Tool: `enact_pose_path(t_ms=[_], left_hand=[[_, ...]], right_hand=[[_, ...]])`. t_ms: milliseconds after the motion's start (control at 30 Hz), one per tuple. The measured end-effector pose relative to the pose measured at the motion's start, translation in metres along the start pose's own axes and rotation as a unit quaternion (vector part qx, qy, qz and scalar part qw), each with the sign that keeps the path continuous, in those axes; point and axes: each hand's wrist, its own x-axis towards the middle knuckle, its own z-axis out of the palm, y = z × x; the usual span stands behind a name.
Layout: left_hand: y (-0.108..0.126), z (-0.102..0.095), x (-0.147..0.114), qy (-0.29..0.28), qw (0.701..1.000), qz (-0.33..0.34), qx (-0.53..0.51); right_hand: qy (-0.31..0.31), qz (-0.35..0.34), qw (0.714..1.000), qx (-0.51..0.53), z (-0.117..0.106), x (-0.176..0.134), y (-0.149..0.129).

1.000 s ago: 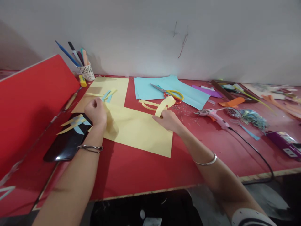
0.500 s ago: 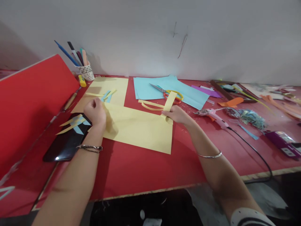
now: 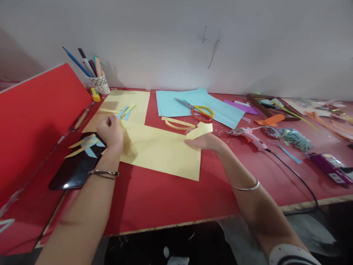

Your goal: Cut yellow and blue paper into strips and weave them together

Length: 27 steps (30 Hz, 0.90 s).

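Note:
My left hand [image 3: 110, 131] is closed in a loose fist at the left end of a pale yellow paper sheet [image 3: 162, 154]; nothing shows in its fingers. A short, wide strip of yellow paper [image 3: 202, 130] is held between the thumb and fingers of my right hand [image 3: 206, 141], above the sheet's right end. That hand is tilted palm upward. Just beyond it lie thin folded yellow strips [image 3: 178, 125]. Scissors [image 3: 197, 110] with red and yellow handles rest on blue paper [image 3: 176, 99] behind.
A black phone [image 3: 73, 169] with woven paper strips [image 3: 88, 141] on it lies left. A pen cup [image 3: 100, 84] stands by the wall. At right are a pink glue gun [image 3: 252, 138], its cable, a purple power socket [image 3: 329, 167] and a brown tray [image 3: 292, 116].
My right hand has turned palm up, swinging the yellow strip from upright to nearly flat and tilted right. My left hand stays in place.

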Motion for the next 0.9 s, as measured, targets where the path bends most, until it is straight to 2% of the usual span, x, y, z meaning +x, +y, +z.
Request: enact_pose_path(t_ms=[267, 467, 600, 900], left_hand=[[-0.001, 0.001, 0.001, 0.008, 1.000, 0.002, -0.008], [0.000, 0.001, 0.002, 0.016, 1.000, 0.008, -0.018], [-0.001, 0.001, 0.002, 0.013, 1.000, 0.007, -0.019], [-0.001, 0.001, 0.002, 0.018, 0.999, 0.003, -0.031]], right_hand=[[0.000, 0.013, 1.000, 0.017, -0.003, 0.004, 0.004], [0.005, 0.012, 1.000, -0.015, -0.004, 0.003, 0.004], [-0.010, 0.010, 1.000, 0.008, -0.005, 0.007, 0.009], [0.007, 0.046, 0.997, 0.058, -0.015, 0.008, 0.018]])
